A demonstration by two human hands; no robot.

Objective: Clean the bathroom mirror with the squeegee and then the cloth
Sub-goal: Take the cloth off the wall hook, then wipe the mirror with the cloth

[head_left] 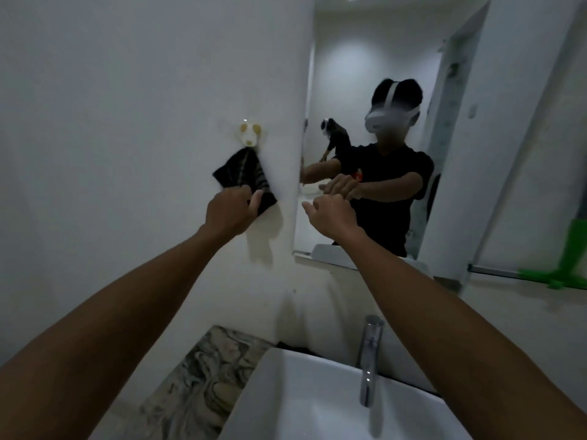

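A dark striped cloth (243, 173) hangs from a pale hook (250, 134) on the white wall, left of the mirror (365, 58). My left hand (230, 209) pinches the cloth's lower corner between thumb and fingers. In front of the mirror's lower left part my right hand (330, 214) hovers loosely curled and holds nothing. The green squeegee (568, 265) lies at the far right on a rail below the mirror, apart from both hands.
A white basin (305, 395) with a chrome tap (370, 360) sits below my arms. A marbled countertop (203, 376) lies left of the basin. The mirror reflects a person in a black shirt with a headset and an open doorway.
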